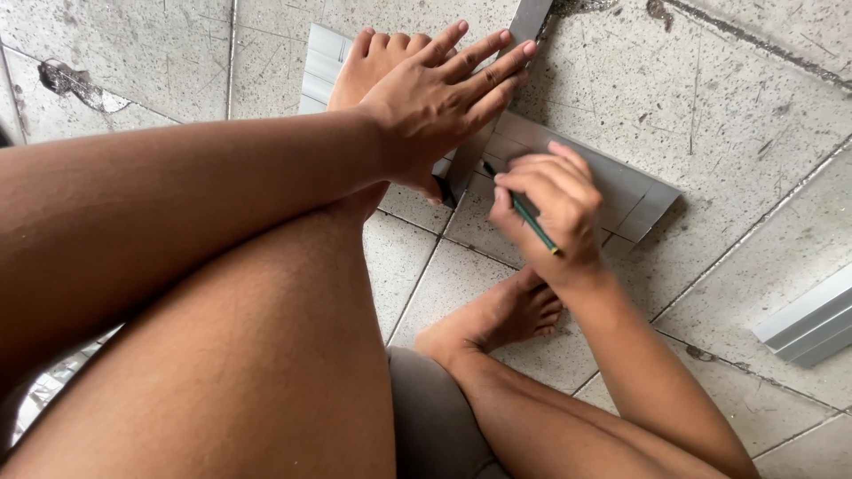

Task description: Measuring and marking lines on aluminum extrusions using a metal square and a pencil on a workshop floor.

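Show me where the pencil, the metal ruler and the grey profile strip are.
pencil [535, 223], head view, mid-shaft.
metal ruler [529, 16], head view, top end.
grey profile strip [635, 191], head view, right part.

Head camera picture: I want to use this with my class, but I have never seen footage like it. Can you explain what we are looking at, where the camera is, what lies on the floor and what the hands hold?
There is no machine here, only a person working with bare hands. The single picture comes from a camera worn on the person's head, looking down, so you see their own arms, legs and bare feet.

The person sits low over a tiled floor of worn, speckled tiles. On it lies a ribbed grey metal strip. One bare foot rests on the strip's far end.

The left hand lies flat, fingers spread, pressing a straight metal edge across the strip. The right hand has a dark green pencil in its grip, the tip at that edge.

A second grey strip lies apart at the right.
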